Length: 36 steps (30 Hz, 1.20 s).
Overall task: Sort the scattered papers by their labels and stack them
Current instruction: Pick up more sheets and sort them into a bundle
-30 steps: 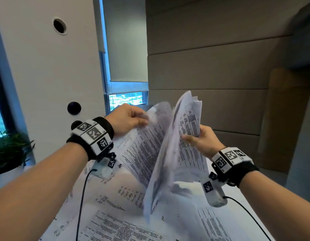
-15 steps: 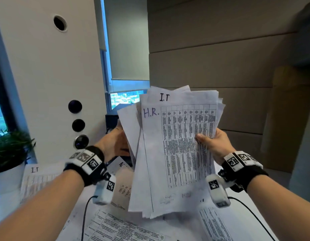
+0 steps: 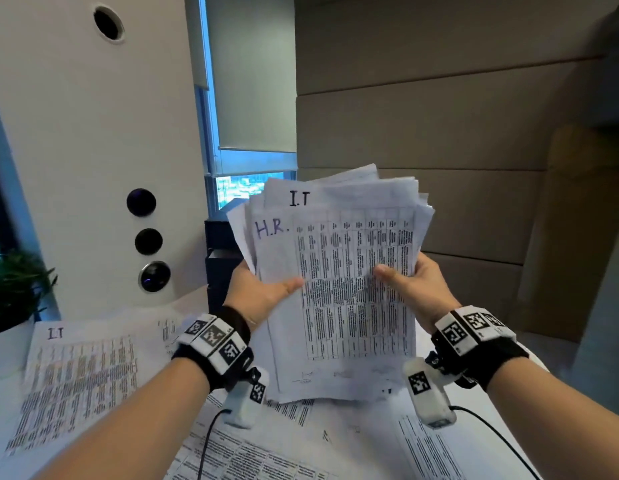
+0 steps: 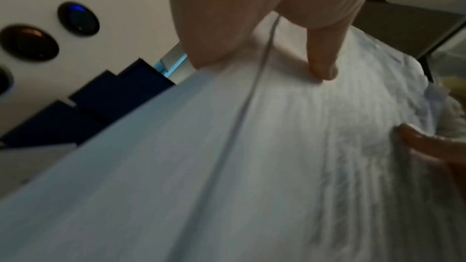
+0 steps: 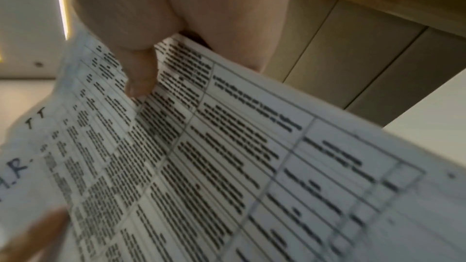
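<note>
I hold a loose bundle of printed papers (image 3: 339,292) upright in front of me with both hands. The front sheet reads "H.R." and a sheet behind it reads "I.T". My left hand (image 3: 263,292) grips the bundle's left edge, thumb across the front. My right hand (image 3: 408,289) grips the right edge, thumb on the table print. The right wrist view shows the front sheet (image 5: 227,156) under my thumb (image 5: 138,79). In the left wrist view my thumb (image 4: 322,61) presses on the papers (image 4: 227,166). A single sheet marked "I.T" (image 3: 76,379) lies flat on the table at the left.
More printed sheets (image 3: 252,452) lie scattered on the white table (image 3: 488,410) under my wrists. A white column (image 3: 93,168) with round dark buttons stands at the back left, a potted plant (image 3: 13,289) at the far left, a dark box (image 3: 221,261) behind the bundle.
The bundle, earlier splayed open between my hands, has been squared and turned to face me. My left hand has come round to grip its left edge, thumb in front.
</note>
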{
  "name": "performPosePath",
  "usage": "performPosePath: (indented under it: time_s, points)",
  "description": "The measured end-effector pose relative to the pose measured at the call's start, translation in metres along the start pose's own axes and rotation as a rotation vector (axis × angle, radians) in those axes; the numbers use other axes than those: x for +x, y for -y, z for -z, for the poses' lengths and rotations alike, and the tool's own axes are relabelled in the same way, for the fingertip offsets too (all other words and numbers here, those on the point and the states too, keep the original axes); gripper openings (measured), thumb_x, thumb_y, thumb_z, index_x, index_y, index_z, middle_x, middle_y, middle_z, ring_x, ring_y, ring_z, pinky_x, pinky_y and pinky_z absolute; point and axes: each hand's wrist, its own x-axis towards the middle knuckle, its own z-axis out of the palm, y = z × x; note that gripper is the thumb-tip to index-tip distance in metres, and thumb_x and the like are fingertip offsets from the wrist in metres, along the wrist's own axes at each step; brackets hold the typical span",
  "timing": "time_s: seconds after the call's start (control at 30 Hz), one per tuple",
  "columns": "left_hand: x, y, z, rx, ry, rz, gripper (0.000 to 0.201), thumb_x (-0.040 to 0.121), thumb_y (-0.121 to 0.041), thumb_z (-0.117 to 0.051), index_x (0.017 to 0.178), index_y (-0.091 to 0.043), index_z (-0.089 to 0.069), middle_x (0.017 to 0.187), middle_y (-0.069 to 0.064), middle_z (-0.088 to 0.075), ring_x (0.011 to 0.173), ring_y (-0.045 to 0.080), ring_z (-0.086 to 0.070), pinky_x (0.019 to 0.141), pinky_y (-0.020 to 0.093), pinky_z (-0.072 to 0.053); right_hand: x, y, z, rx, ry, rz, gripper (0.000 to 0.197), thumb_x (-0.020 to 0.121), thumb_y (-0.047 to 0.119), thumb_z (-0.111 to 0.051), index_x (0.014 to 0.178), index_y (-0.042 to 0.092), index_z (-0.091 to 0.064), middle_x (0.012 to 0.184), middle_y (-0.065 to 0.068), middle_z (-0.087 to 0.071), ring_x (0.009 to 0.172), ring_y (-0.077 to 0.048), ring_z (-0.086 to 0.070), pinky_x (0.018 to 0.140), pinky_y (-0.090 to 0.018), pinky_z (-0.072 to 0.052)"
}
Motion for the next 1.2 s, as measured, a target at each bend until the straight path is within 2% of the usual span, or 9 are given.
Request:
performPosePath:
  time_s: [0.1, 0.3, 0.43, 0.57, 0.7, 0.83, 0.93, 1.03, 1.2]
  points:
    - [-0.004, -0.004, -0.004, -0.031, -0.011, -0.05, 0.051, 0.066, -0.011, -0.083, 0.112, -0.014, -0.062, 0.099, -0.007, -0.07, 0.09, 0.002, -0.068, 0.08, 0.024, -0.057, -0.002, -0.003, -0.004, -0.031, 0.017, 0.045, 0.031, 0.076, 0.012, -0.074, 0.104, 0.016, -0.06, 0.094, -0.002, -0.074, 0.086, -0.012, -0.072, 0.071, -0.022, -0.056]
    - [-0.008, 0.001, 0.002, -0.089, 0.106, -0.001, 0.073, 0.056, -0.019, -0.087, 0.122, -0.006, -0.057, 0.111, 0.007, -0.07, 0.105, 0.017, -0.067, 0.09, 0.037, -0.055, -0.01, -0.012, 0.004, 0.019, 0.029, 0.039, 0.047, 0.066, 0.025, -0.078, 0.109, 0.014, -0.062, 0.1, -0.004, -0.074, 0.098, -0.02, -0.07, 0.086, -0.035, -0.055]
    - [-0.011, 0.002, -0.001, -0.108, 0.103, -0.007, 0.071, 0.057, -0.008, -0.088, 0.118, 0.002, -0.054, 0.107, 0.013, -0.068, 0.101, 0.022, -0.067, 0.088, 0.032, -0.055, -0.017, -0.021, 0.008, 0.024, 0.104, -0.019, 0.072, 0.052, 0.042, -0.089, 0.112, 0.013, -0.062, 0.106, -0.005, -0.072, 0.103, -0.019, -0.068, 0.089, -0.036, -0.053]
    - [-0.017, -0.012, -0.012, 0.004, 0.022, 0.012, 0.023, 0.074, -0.008, -0.078, 0.085, -0.024, -0.065, 0.07, -0.021, -0.071, 0.075, -0.007, -0.068, 0.079, 0.019, -0.056, -0.021, -0.008, 0.0, -0.137, 0.094, 0.071, 0.033, 0.068, 0.015, -0.079, 0.098, 0.017, -0.066, 0.092, -0.003, -0.072, 0.089, -0.014, -0.069, 0.076, -0.034, -0.058]
    - [-0.004, -0.037, -0.031, -0.062, -0.171, -0.069, 0.022, 0.08, -0.012, -0.075, 0.087, -0.03, -0.065, 0.082, -0.019, -0.064, 0.079, -0.004, -0.063, 0.068, 0.011, -0.051, -0.014, 0.021, -0.019, -0.244, -0.098, 0.245, 0.008, 0.082, 0.005, -0.071, 0.089, 0.001, -0.068, 0.081, -0.01, -0.07, 0.07, -0.012, -0.064, 0.06, -0.028, -0.055]
    - [0.002, -0.051, -0.043, -0.086, -0.258, -0.12, 0.023, 0.08, -0.009, -0.073, 0.083, -0.029, -0.063, 0.081, -0.017, -0.065, 0.076, -0.003, -0.063, 0.067, 0.014, -0.051, -0.008, 0.033, -0.031, -0.186, -0.146, 0.216, 0.012, 0.086, 0.005, -0.064, 0.096, 0.001, -0.064, 0.082, -0.017, -0.067, 0.066, -0.016, -0.058, 0.056, -0.029, -0.05]
    - [0.0, -0.036, -0.03, -0.071, -0.237, 0.023, 0.027, 0.076, -0.017, -0.078, 0.099, -0.019, -0.064, 0.093, -0.003, -0.07, 0.084, 0.011, -0.068, 0.078, 0.03, -0.056, -0.01, 0.015, -0.017, -0.065, -0.199, 0.038, 0.024, 0.084, 0.01, -0.068, 0.107, 0.012, -0.062, 0.099, -0.006, -0.071, 0.086, -0.019, -0.068, 0.076, -0.035, -0.058]
    - [-0.016, -0.008, -0.022, -0.054, -0.156, 0.185, 0.039, 0.075, -0.02, -0.079, 0.108, -0.01, -0.061, 0.104, 0.006, -0.07, 0.09, 0.018, -0.069, 0.085, 0.039, -0.057, -0.023, -0.012, 0.0, -0.106, -0.177, -0.097, 0.033, 0.085, 0.008, -0.067, 0.114, 0.016, -0.053, 0.111, -0.006, -0.067, 0.095, -0.017, -0.067, 0.08, -0.032, -0.055]
    - [-0.036, 0.005, -0.038, -0.043, -0.139, 0.148, 0.027, 0.082, -0.017, -0.073, 0.099, -0.029, -0.056, 0.095, -0.012, -0.065, 0.09, 0.007, -0.064, 0.087, 0.03, -0.051, -0.041, -0.02, -0.011, -0.132, -0.125, 0.031, 0.036, 0.088, -0.001, -0.059, 0.112, 0.025, -0.052, 0.108, 0.003, -0.066, 0.095, -0.004, -0.066, 0.079, -0.02, -0.054]
